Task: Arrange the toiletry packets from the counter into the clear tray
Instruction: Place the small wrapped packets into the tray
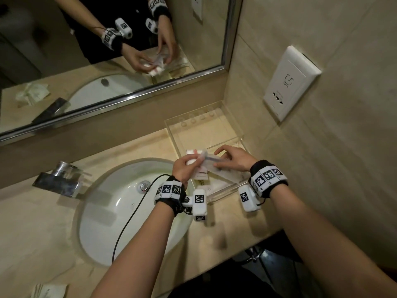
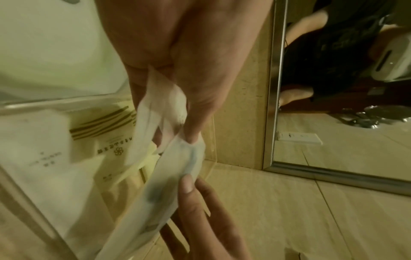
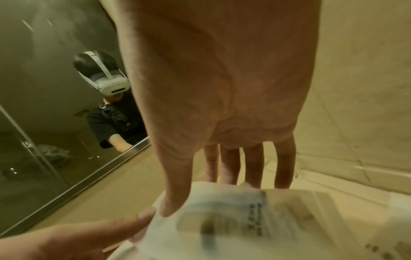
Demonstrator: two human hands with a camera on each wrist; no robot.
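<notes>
With both the left hand (image 1: 185,168) and right hand (image 1: 233,158) pinching the long white translucent packet (image 1: 217,166) above the clear acrylic tray (image 1: 234,134), a careless release could drop it onto the beige stone tabletop (image 1: 43,222).

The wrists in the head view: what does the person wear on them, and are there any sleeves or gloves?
Each wrist carries a black band with white squares of black-and-white marker patterns: left band, right band. A white camera pod with a marker hangs on each: left, right. A black cable runs from the left wrist. Forearms and hands are bare, without gloves.
</notes>
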